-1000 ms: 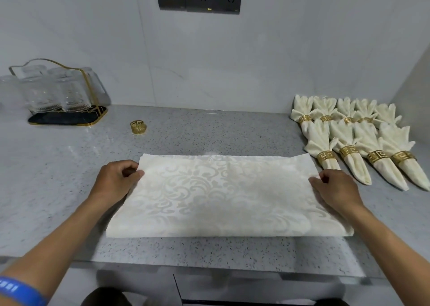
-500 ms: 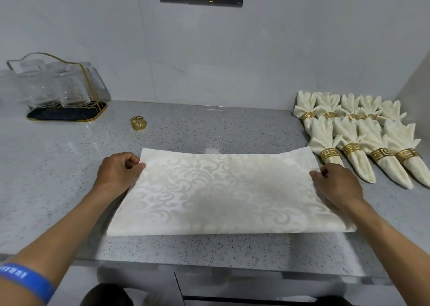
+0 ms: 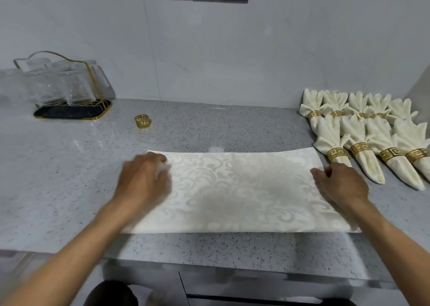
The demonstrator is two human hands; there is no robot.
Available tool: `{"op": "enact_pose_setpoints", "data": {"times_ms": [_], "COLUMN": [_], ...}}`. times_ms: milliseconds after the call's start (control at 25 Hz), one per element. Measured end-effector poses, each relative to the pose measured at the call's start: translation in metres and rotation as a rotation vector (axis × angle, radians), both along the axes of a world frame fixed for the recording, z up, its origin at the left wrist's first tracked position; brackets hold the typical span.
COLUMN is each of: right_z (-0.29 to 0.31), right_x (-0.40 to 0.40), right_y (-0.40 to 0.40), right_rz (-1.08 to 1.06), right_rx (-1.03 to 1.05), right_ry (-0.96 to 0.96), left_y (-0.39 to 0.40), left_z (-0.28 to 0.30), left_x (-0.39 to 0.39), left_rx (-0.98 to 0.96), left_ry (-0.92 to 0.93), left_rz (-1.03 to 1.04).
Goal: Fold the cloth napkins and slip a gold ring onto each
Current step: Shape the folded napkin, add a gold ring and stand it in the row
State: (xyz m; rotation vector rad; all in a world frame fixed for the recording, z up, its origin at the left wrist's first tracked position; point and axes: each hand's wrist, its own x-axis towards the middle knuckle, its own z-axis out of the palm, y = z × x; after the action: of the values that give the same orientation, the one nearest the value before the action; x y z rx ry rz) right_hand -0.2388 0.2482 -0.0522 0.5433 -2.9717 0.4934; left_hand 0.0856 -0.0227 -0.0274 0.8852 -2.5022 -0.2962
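A cream damask napkin (image 3: 242,189), folded into a wide rectangle, lies flat on the grey speckled counter (image 3: 69,177). My left hand (image 3: 142,180) is blurred over the napkin's left end and pinches its far left corner, lifted a little. At the napkin's right edge, near the far corner, my right hand (image 3: 342,184) pinches the cloth. One loose gold ring (image 3: 142,121) stands on the counter behind and to the left of the napkin.
Several finished napkins in gold rings (image 3: 363,138) lie in rows at the back right, close to the flat napkin's far right corner. A gold wire rack of drinking glasses (image 3: 60,89) stands at the back left against the wall. The counter's front edge (image 3: 209,257) runs just below the napkin.
My left hand has moved rightward onto the napkin, taking the left corner with it. The right hand has stayed at the right edge.
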Motion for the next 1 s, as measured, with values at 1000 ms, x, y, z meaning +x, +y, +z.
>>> {"op": "enact_pose_setpoints", "data": {"times_ms": [1000], "right_z": [-0.035], "right_x": [0.111], "right_y": [0.076], "right_rz": [0.226], "right_rx": [0.375], "right_ry": [-0.036], "left_y": [0.093], "left_z": [-0.062], "left_x": [0.018], "left_rx": [0.125], "left_ry": [-0.386], "left_rz": [-0.051]}}
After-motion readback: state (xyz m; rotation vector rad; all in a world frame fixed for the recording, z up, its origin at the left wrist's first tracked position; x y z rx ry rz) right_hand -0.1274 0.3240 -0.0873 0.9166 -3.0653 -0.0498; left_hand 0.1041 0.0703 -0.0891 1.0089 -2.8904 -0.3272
